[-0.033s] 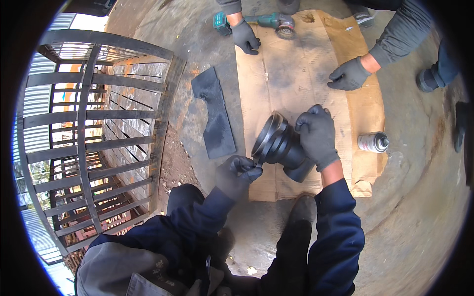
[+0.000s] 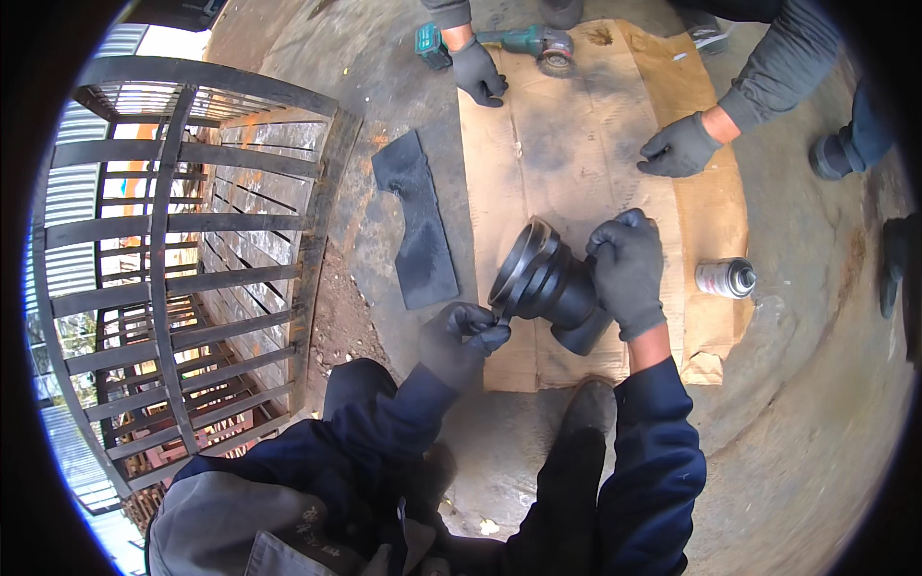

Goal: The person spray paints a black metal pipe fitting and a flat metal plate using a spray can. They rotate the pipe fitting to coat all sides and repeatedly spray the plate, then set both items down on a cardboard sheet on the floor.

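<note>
A black, stepped, bell-shaped part is tilted above the cardboard, its wide bare-metal rim facing left. A short tube-like end points to the lower right. My left hand, in a dark glove, pinches the lower edge of that rim. On the part's other side, my right hand, also gloved, is closed with curled fingers close to the black surface. Whatever it may hold is hidden by the fingers. Beneath lies a smudged sheet of cardboard on the concrete floor.
Across the cardboard are another person's gloved left hand and right hand. A teal cordless angle grinder lies at the far edge. A spray can stands right, a dark cut sheet lies left, beside a black slatted metal frame.
My right hand has shifted slightly right and nearer to me along the part. My left hand, the part and the other person's hands stay put.
</note>
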{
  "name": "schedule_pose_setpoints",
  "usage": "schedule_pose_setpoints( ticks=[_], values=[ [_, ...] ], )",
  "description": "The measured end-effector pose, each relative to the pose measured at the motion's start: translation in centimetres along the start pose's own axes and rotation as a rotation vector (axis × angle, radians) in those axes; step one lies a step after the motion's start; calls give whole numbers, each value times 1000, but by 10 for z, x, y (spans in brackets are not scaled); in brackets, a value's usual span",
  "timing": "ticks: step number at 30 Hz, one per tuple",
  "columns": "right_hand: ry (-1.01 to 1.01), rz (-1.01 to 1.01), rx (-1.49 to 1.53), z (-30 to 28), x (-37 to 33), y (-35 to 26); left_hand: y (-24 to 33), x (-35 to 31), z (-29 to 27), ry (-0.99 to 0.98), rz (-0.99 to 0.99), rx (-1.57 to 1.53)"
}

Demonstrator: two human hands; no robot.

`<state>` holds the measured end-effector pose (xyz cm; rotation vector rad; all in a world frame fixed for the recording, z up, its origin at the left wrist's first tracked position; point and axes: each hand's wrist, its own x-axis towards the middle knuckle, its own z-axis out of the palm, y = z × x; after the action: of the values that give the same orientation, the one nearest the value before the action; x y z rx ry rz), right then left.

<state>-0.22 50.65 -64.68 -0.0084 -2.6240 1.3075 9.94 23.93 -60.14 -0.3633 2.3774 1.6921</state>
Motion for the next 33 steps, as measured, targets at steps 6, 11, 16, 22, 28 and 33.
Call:
schedule_pose_setpoints(
  ticks=[6, 11, 16, 22, 28, 33],
  values=[
    [75, 226, 172, -13, -48, 0, -8, 3, -2, -19, 23, -35],
    [77, -17, 90, 5, -35, 1, -3, 2, 0, -4, 2, -49],
    [2, -79, 54, 16, -14, 0, 7, 3, 2, 2, -57, -27],
    [43, -75, -45, 4, -13, -4, 11, 2, 0, -11, -110, -48],
    [241, 168, 200, -26, -71, -12, 9, 4, -2, -22, -12, -4],
    [207, 570, 493, -23, -136, -14, 14, 2, -9, -56, -9, 63]
  ],
)
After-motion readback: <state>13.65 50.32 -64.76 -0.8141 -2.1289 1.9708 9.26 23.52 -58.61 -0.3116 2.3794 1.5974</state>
